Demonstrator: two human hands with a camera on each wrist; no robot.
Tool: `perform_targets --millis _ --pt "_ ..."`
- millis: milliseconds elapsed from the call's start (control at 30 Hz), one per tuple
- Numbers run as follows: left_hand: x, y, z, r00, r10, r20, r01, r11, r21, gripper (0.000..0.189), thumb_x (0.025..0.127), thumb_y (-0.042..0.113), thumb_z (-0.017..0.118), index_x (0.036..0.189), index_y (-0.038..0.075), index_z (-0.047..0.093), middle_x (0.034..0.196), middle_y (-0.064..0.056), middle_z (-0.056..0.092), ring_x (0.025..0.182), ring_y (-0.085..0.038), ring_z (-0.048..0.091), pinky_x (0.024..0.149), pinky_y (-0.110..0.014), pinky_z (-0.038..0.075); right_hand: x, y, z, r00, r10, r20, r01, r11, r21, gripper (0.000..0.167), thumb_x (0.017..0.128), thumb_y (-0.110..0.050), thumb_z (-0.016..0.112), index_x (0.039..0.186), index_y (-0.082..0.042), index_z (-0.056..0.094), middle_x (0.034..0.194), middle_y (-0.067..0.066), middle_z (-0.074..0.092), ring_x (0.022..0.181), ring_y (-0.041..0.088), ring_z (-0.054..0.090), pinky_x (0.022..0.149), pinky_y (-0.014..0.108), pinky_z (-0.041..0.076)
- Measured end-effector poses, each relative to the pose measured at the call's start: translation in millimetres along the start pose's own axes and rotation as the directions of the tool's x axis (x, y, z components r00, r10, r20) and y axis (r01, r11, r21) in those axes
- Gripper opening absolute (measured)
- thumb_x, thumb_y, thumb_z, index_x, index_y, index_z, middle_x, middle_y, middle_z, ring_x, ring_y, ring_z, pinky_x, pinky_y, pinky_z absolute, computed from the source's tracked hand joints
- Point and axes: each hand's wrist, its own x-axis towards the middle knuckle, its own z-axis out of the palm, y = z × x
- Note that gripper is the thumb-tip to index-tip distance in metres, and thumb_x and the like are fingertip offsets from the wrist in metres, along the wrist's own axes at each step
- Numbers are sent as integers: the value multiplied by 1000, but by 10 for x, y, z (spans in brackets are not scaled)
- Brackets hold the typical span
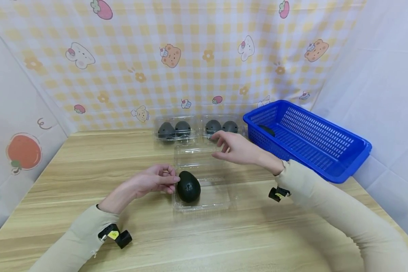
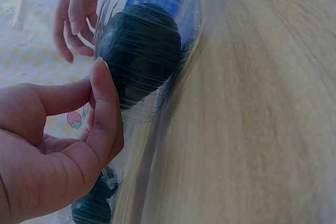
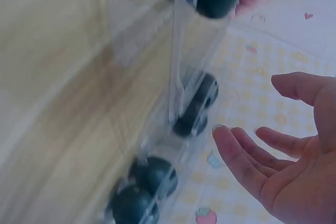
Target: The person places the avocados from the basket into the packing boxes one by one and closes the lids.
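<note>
A dark green avocado (image 1: 188, 186) lies in the left half of a clear plastic clamshell box (image 1: 215, 192). The box's lid (image 1: 194, 155) is folded back, away from me. With thumb and fingers my left hand (image 1: 155, 180) pinches the box's left rim, right beside the avocado. In the left wrist view the avocado (image 2: 140, 51) shows through the ribbed plastic wall. My right hand (image 1: 239, 148) hovers over the lid's right side, fingers loosely bent and apart. Nothing is between those fingers in the right wrist view, where the hand (image 3: 294, 156) shows large.
Two closed clear boxes, one on the left (image 1: 176, 129) and one on the right (image 1: 221, 126), stand along the back, each with two avocados. A blue plastic basket (image 1: 302, 162) at the right holds one dark avocado (image 1: 268, 130). Behind hangs a checked curtain (image 1: 197, 75).
</note>
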Motion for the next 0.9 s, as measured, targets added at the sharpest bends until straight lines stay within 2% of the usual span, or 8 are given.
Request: perform_targets --millis 267,533,900 --pt "4 -13 -11 1000 3 -5 -3 1000 3 12 101 3 59 102 1 47 82 -8 64 72 -13 66 70 -24 57 81 164 -256 998 32 -59 -33 999 -18 49 94 -24 73 134 -2 54 110 16 65 93 25 69 85 42 56" --pt "6 -12 -9 1000 0 -2 0 1000 1 12 100 3 59 102 1 47 82 -8 64 72 -13 66 70 -24 57 121 404 -489 992 83 -100 -87 996 -37 50 97 -26 69 137 -1 52 117 20 63 101 31 66 91 46 53" --pt "1 -12 -7 1000 -4 -1 4 1000 -8 13 101 3 60 100 2 47 83 -9 64 73 -13 65 70 -23 57 139 699 -789 965 219 -141 -227 973 -43 53 99 -31 65 140 -2 50 125 25 62 109 38 63 94 53 49"
